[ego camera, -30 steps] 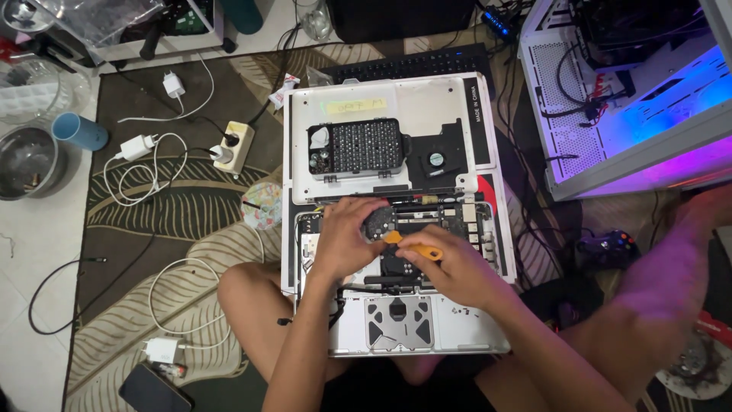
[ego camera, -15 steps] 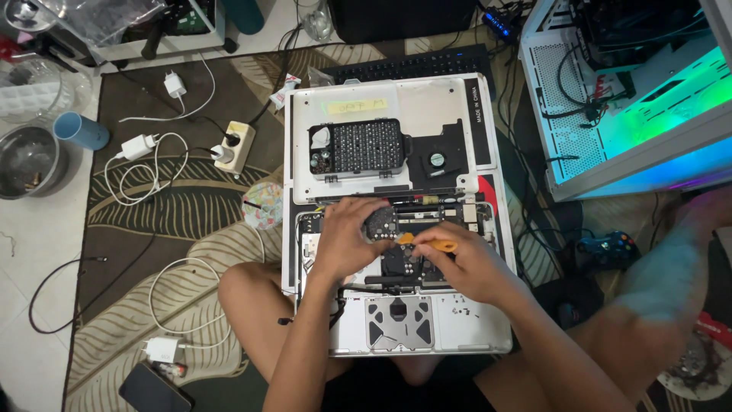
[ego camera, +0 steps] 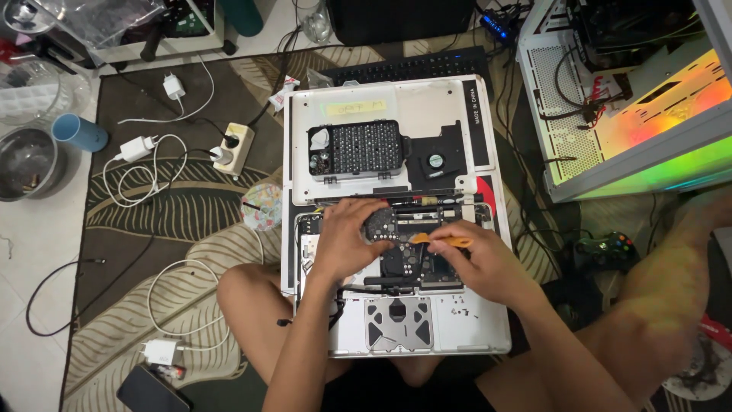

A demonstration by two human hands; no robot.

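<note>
An opened silver laptop (ego camera: 488, 328) lies bottom-up on my lap with its inner boards exposed. My left hand (ego camera: 343, 240) rests on the internals, its fingers gripping a small black fan (ego camera: 380, 223) near the logic board (ego camera: 415, 263). Just to the right, my right hand (ego camera: 480, 259) holds an orange pry tool (ego camera: 446, 241) whose tip points left toward the fan. The removed bottom cover (ego camera: 427, 99) lies just beyond the laptop and carries a black screwdriver bit case (ego camera: 358, 149) and a second black fan (ego camera: 436, 160).
A black keyboard (ego camera: 412, 67) lies behind the cover. An open PC case (ego camera: 633, 99) with coloured lights stands at the right, a game controller (ego camera: 606, 248) below it. On the patterned rug at the left are a power strip (ego camera: 232, 149), white chargers with cables, a blue cup (ego camera: 80, 132), a metal bowl (ego camera: 23, 164) and a phone (ego camera: 152, 389).
My right hand has shifted slightly right with the orange tool. The lights in the PC case have changed from purple-blue to green and orange.
</note>
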